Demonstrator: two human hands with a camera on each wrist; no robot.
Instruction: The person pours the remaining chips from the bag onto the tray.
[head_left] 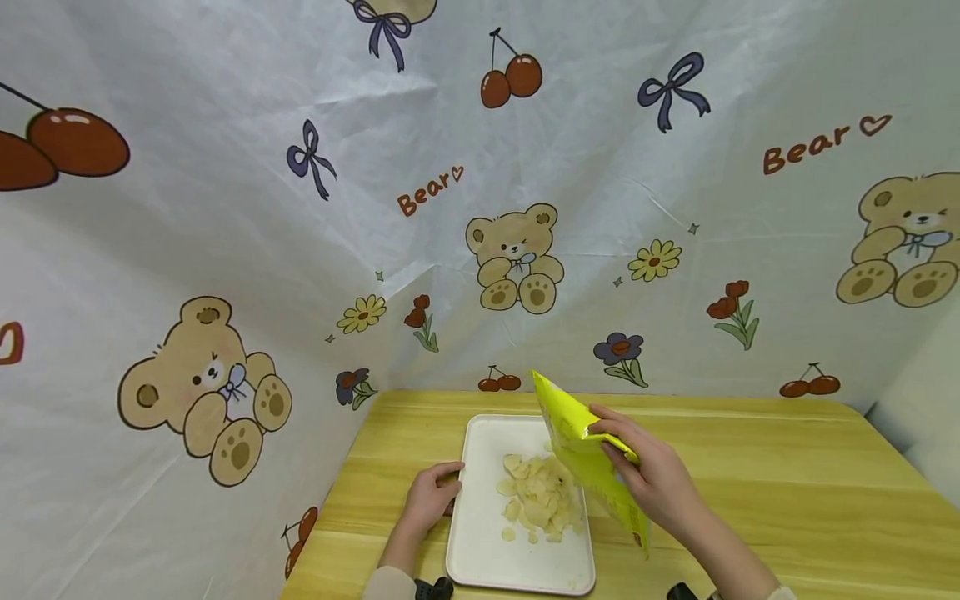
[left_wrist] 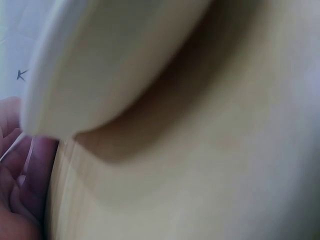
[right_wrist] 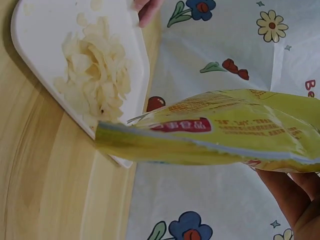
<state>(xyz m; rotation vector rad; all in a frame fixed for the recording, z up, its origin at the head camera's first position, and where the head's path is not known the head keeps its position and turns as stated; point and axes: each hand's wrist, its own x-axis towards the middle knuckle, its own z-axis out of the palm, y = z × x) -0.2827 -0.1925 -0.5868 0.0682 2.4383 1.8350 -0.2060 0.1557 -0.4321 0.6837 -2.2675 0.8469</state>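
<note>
A white tray [head_left: 483, 542] lies on the wooden table, with a pile of pale potato chips [head_left: 540, 496] on its middle and right. My left hand [head_left: 429, 498] grips the tray's left edge; the left wrist view has its fingers by the rim at the far left. In my right hand [head_left: 663, 479] is a yellow chip bag [head_left: 581, 446], pinched near its upper part and held tilted over the tray's right side. Seen from the right wrist, the bag [right_wrist: 225, 120] looks creased, with printing and a red label, and its lower end overlaps the tray beside the chips [right_wrist: 97, 70].
Wood-grain table [head_left: 750, 475] extends to the right of the tray. A white cloth [head_left: 600, 158] printed with bears, cherries and bows hangs behind the table and along its left side.
</note>
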